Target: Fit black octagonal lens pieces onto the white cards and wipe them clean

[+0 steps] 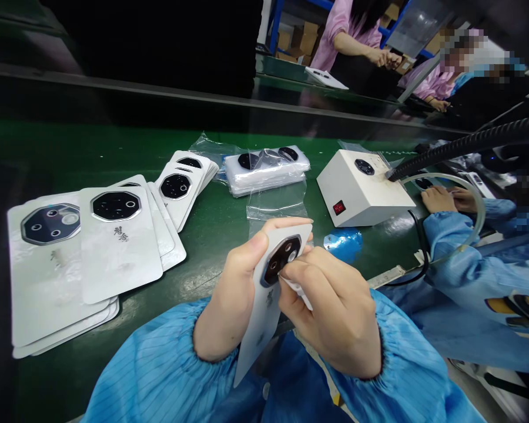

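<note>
Above the green worktop [216,305], near its edge, the left hand [229,282] grips a white card [258,329] upright, while the narrowly closed fingers [297,273] of the right hand [330,311] pinch a white tab [296,292] at its dark lens piece [280,261]. Stacked cards [92,252] lie left; a white box [361,188] stands right.

We find the light bright and seemingly overhead, glaring off the glossy white cards [114,247] at nine o'clock and the green worktop [194,282]; the view bows at the edges, deep shadow fills twelve o'clock, and pixelation blurs two o'clock.
</note>
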A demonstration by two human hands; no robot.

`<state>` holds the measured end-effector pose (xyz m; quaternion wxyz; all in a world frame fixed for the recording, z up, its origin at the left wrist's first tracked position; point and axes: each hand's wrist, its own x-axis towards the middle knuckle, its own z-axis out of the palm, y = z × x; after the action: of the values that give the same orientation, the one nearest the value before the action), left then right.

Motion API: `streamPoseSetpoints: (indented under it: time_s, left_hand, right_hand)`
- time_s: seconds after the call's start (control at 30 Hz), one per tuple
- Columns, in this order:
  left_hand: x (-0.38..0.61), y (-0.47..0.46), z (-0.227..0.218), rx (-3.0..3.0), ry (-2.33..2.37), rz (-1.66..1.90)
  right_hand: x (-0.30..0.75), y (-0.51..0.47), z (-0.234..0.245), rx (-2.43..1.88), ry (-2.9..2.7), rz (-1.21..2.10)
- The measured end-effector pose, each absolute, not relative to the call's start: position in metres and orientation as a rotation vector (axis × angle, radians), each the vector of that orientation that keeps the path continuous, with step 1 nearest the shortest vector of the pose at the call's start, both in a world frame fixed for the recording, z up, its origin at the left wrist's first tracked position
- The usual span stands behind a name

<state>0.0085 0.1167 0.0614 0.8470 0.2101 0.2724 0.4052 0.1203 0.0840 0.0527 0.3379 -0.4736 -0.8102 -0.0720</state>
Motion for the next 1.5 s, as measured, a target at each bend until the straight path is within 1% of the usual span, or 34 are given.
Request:
streamPoseSetpoints:
  time_s: [0.5, 0.83, 1.13, 1.5]
  left_hand:
    - [0.0064, 0.1139, 0.0578, 0.484, 0.532, 0.852]
    - [0.0066, 0.1149, 0.0623, 0.467, 0.490, 0.874]
    - [0.0067, 0.1147, 0.0645, 0.400, 0.474, 0.904]
    - [0.0060, 0.1130, 0.0613, 0.365, 0.471, 0.906]
  right_hand:
    - [0.1169, 0.0806, 0.0543, -1.283, -2.099, -0.234]
    - [0.1190, 0.0838, 0.0524, -1.268, -2.036, -0.070]
    - [0.1166, 0.0829, 0.0535, -1.266, -2.009, -0.076]
    - [0.1148, 0.0819, 0.0503, -1.267, -2.009, -0.171]
